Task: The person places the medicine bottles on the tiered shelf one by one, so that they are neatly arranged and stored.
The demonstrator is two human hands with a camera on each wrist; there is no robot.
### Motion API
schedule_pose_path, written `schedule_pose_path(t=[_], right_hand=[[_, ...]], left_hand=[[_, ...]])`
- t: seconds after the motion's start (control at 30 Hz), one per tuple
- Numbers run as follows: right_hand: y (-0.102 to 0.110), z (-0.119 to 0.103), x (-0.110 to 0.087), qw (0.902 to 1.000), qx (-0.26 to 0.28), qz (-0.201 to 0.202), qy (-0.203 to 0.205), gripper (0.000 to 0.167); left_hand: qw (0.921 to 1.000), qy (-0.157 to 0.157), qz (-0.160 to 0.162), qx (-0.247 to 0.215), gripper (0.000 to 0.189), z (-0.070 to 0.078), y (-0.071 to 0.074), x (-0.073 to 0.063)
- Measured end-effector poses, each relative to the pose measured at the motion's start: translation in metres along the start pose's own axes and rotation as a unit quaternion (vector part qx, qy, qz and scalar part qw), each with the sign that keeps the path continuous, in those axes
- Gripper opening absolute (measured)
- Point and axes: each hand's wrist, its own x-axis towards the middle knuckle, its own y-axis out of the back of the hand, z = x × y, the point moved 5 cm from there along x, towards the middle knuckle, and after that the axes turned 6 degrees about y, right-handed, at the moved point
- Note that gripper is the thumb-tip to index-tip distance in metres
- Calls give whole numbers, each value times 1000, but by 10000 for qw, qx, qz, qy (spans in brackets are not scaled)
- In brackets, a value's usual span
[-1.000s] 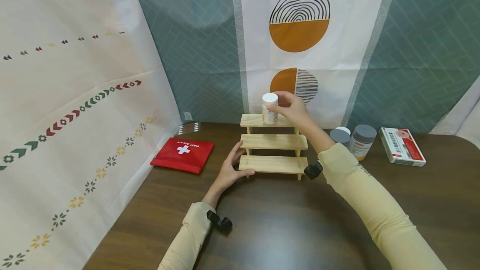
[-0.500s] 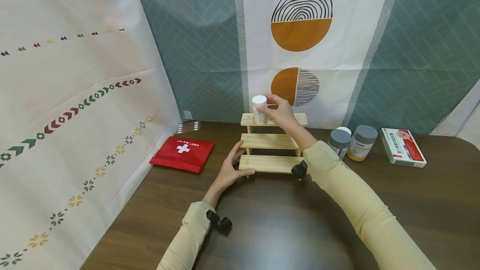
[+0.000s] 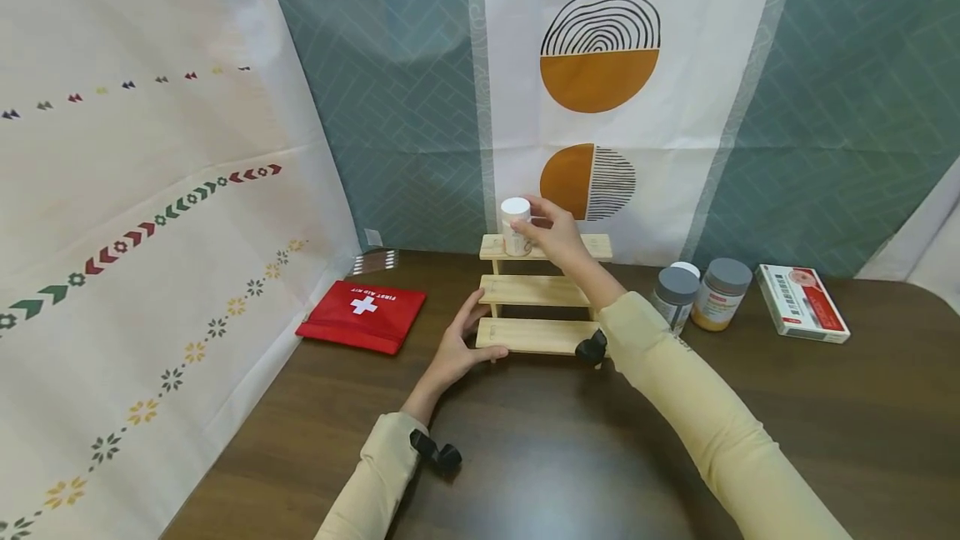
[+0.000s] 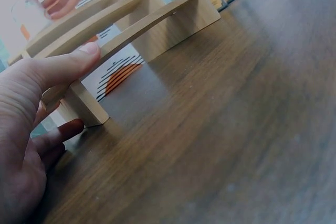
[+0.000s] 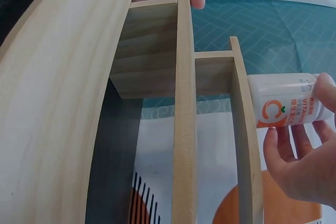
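A three-step wooden shelf rack [image 3: 546, 292] stands on the table. On the left end of its top step is a white vitamin C bottle [image 3: 514, 227], upright with its base against the board. My right hand [image 3: 558, 237] holds this bottle from the right between thumb and fingers; the orange C on its label [image 5: 273, 111] shows in the right wrist view. My left hand [image 3: 454, 348] grips the rack's left end. In the left wrist view its thumb [image 4: 79, 61] lies on the lowest board, with other fingers beside and beneath it, partly hidden.
A red first aid pouch [image 3: 363, 315] lies left of the rack, a strip of clear film with white marks [image 3: 375, 261] behind it. To the right stand two grey-lidded bottles [image 3: 722, 292], a white-capped one [image 3: 686, 267] behind, and a medicine box [image 3: 802, 303]. Patterned cloth [image 3: 405, 107] hangs behind.
My right hand has moved the white bottle leftward along the top step to its left end, mostly in the first half second. The left hand has kept its grip on the rack.
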Motion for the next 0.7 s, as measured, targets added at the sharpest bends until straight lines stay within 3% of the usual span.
schedule_pose_path(t=[0.3, 0.5, 0.7], right_hand=[[2, 4, 1, 9999, 69, -97, 86, 59], [1, 9, -2, 9989, -162, -436, -70, 68], [5, 12, -7, 9984, -111, -545, -58, 68]], left_hand=[[10000, -77, 12, -39, 99, 0, -1, 3], [10000, 26, 84, -33, 101, -21, -1, 8], [9999, 117, -10, -68, 99, -3, -1, 0]])
